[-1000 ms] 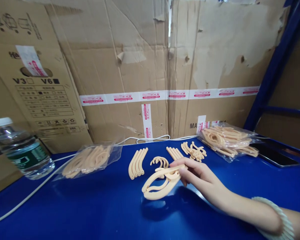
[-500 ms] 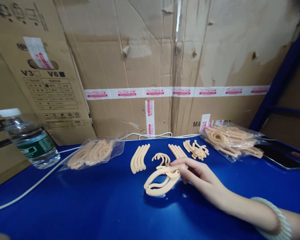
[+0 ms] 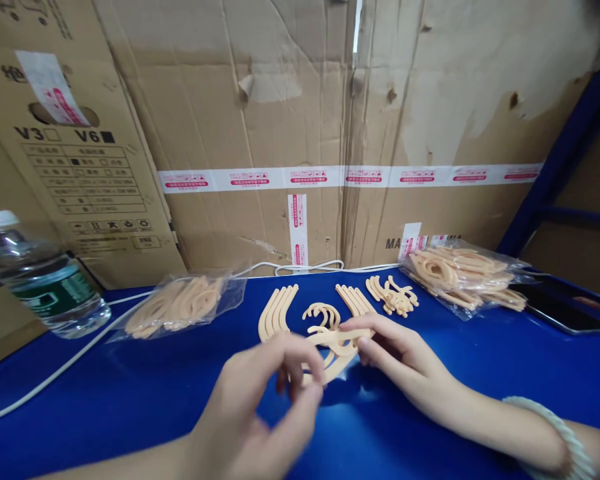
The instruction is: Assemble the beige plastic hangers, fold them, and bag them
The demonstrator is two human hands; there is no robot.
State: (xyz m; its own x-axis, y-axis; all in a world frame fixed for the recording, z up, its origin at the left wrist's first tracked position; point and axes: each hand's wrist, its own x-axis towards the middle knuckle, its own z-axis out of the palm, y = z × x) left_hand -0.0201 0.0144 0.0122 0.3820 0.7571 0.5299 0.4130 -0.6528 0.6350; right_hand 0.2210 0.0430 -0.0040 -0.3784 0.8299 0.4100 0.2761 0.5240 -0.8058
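Note:
A beige plastic folding clothes hanger [image 3: 341,367], folded up, is held just above the blue table. My right hand [image 3: 397,350] pinches its right end between thumb and fingers. My left hand [image 3: 265,400] is at its left end, thumb and index finger curled together on it; this end is mostly hidden. Just behind lie several loose curved hooks [image 3: 325,313]. A row of hanger arms [image 3: 275,313] lies to the left, and a second row [image 3: 354,300] is behind my right hand. Farther right is a small heap of bear-shaped pieces [image 3: 399,301] beside more hooks.
Clear bags of beige hangers lie at the left [image 3: 180,308] and right [image 3: 465,273]. A dark phone [image 3: 565,310] is beside the right bag. At far left stands a water bottle [image 3: 50,287]. A white cable [image 3: 70,363] crosses the table [image 3: 105,407]; cardboard [image 3: 255,133] lines the back.
My left hand has come in from the lower left corner to the hanger's left end. My right hand keeps its pinch in nearly the same place. The view has shifted slightly.

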